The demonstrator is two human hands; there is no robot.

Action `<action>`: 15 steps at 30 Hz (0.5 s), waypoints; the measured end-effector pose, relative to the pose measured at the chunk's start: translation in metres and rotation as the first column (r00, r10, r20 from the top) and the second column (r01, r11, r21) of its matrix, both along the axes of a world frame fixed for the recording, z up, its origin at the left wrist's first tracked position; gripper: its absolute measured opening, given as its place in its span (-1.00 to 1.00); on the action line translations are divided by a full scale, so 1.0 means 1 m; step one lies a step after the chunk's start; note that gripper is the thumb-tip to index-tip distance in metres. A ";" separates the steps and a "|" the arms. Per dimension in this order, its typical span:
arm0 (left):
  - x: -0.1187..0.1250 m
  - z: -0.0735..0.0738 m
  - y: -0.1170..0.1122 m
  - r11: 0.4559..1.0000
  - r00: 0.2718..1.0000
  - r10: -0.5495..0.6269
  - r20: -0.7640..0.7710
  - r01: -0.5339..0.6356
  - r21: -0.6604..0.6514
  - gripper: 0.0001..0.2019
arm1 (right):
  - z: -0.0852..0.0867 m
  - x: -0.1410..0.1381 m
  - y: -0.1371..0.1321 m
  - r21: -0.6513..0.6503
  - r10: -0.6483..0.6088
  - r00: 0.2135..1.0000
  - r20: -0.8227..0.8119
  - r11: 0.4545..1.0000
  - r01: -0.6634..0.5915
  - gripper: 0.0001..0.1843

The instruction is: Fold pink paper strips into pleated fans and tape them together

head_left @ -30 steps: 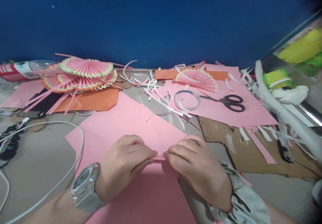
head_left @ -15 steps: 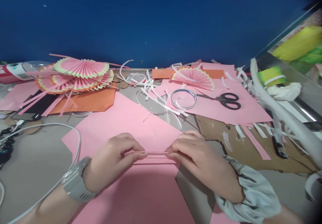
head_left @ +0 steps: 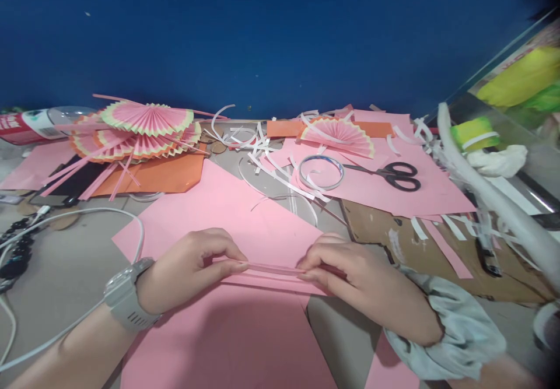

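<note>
A narrow folded edge of pink paper (head_left: 275, 269) runs between my two hands, pinched at each end. My left hand (head_left: 199, 269), with a grey watch (head_left: 129, 295) at the wrist, grips it between thumb and fingers. At the other end my right hand (head_left: 343, 275) pinches it the same way; a pale scrunchie (head_left: 450, 325) circles that wrist. Below the fold more pink paper (head_left: 227, 342) spreads toward me. Beyond it lies another part of pink sheet (head_left: 219, 214); whether the two are one piece I cannot tell.
Pleated paper fans (head_left: 146, 121) are stacked at the back left, by a bottle (head_left: 30, 128). Black-handled scissors (head_left: 400, 176), a tape roll (head_left: 301, 173) and another fan (head_left: 336, 135) lie at the back right. A cutter (head_left: 487, 255) rests on cardboard (head_left: 376, 225). A white cable (head_left: 140, 231) loops at left.
My hands have moved farther apart along the folded edge, so a longer stretch of it shows between them. Both still pinch the paper. The view has shifted slightly.
</note>
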State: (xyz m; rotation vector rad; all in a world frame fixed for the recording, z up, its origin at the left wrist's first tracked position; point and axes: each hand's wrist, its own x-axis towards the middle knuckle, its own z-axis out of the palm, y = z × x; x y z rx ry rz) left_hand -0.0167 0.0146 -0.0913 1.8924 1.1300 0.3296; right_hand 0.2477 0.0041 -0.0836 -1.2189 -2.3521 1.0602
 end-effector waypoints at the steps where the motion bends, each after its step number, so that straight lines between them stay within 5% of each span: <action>1: 0.000 -0.001 0.000 1.000 1.000 0.006 -0.008 -0.006 0.015 -0.82 | 0.000 0.000 0.000 0.019 -0.026 0.999 0.026 1.000 0.026 -0.85; 10: 0.001 -0.006 -0.002 0.972 0.997 0.041 0.071 -0.056 0.230 -0.88 | 0.000 0.003 -0.003 0.075 -0.219 0.975 0.041 0.974 0.216 -0.75; 15: -0.004 -0.007 -0.003 0.857 0.999 0.005 0.036 -0.023 0.514 -0.89 | 0.002 0.008 -0.001 -0.012 -0.306 0.952 -0.013 0.952 0.305 -0.88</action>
